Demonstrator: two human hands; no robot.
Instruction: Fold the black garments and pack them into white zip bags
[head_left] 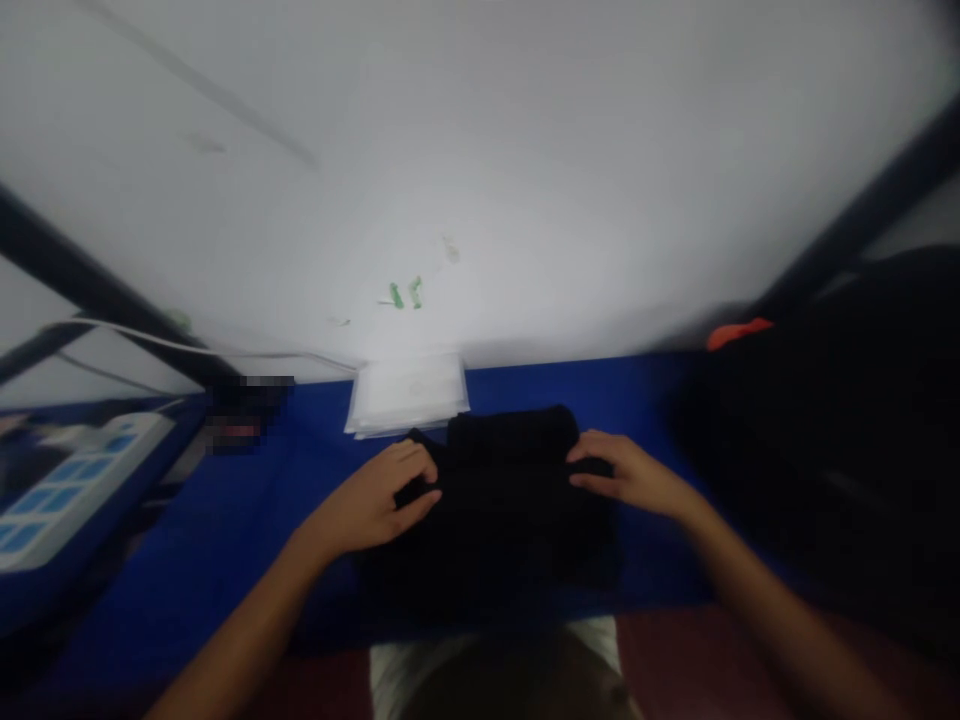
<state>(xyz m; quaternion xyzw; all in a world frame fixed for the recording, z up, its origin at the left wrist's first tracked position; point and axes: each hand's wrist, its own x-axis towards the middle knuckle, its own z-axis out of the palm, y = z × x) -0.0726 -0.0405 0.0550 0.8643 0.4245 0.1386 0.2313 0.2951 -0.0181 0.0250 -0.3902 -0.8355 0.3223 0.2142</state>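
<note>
A black cloth item (517, 510), folded and very dark, lies in front of me on the blue-covered surface (330, 500). Its kind is hard to make out, though it looks like a folded garment. My left hand (397, 495) grips its left edge, fingers curled over the top and thumb below. At the opposite edge my right hand (619, 468) holds the cloth between bent fingers and thumb. A raised fold or roll runs along the far side, between the two hands. The fingertips partly merge into the dark fabric.
Behind the cloth, white papers or thin packets (409, 393) lie against the white wall (562, 200). A power strip (82, 490) with blue sockets sits at left. At right is a large black object (840, 450) with an orange piece (739, 333) beside it. Dark bars slope on both sides.
</note>
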